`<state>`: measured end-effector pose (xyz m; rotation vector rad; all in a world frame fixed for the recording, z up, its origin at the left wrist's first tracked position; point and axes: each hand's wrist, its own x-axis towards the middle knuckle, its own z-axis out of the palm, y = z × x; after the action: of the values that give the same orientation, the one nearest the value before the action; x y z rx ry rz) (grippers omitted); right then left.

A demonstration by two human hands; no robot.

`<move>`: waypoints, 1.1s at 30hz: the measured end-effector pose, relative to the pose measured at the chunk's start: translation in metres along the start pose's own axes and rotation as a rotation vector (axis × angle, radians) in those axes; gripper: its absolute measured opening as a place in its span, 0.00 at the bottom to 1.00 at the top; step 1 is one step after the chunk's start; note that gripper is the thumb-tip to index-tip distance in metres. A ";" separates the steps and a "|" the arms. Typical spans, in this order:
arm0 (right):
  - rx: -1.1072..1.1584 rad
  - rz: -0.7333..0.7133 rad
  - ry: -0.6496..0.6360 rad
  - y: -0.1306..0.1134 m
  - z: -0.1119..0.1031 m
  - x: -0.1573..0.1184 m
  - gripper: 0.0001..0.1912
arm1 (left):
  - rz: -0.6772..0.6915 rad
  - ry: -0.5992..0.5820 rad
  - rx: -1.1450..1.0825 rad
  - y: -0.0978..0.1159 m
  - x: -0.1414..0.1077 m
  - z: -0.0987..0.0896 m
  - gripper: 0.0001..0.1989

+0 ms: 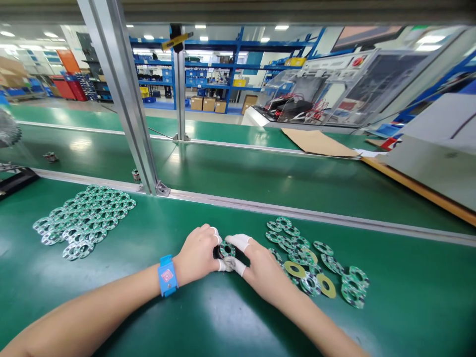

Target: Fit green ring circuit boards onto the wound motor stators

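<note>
Head view — left hand (199, 253) and right hand (262, 265) pinch one ring board (222, 249) between fingertips (240, 241), short of the worktop's (420, 297) far edge. Work appears partway: overlapping board rows (87, 215) lie by that edge's left stretch; a loose board scatter (299, 258), rightward — presumably what is left.

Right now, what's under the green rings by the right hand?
Green tabletop shows around and between the green rings; anything beneath their overlapping parts is covered.

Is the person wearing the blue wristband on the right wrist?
No, the blue wristband sits at the wrist of the left hand, while the wrist of the right hand is bare.
</note>
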<state>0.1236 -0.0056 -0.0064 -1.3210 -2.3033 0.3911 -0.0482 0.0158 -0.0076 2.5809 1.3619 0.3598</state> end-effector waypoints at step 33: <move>0.626 0.130 -0.112 0.008 0.001 0.006 0.19 | 0.513 -0.005 0.455 0.021 -0.019 -0.019 0.09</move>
<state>0.1266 0.0033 -0.0095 -1.1379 -1.9321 1.1432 -0.0479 -0.0109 0.0142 3.2976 0.8278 0.1203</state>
